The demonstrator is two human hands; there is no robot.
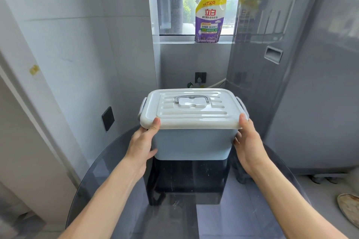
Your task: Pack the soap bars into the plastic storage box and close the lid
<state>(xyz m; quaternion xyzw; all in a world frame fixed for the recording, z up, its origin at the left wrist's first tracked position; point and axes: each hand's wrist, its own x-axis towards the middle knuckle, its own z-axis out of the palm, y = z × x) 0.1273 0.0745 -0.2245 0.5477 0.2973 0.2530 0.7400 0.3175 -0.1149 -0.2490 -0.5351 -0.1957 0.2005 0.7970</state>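
The pale blue storage box [191, 144] is set upright on the dark glass table [252, 200], its long axis running left to right. The white lid [194, 110] is seated on top. Its front corners are gripped by the left hand [142, 143] and right hand [247, 141], thumbs on top and fingers curled beneath the rim. The contents are hidden.
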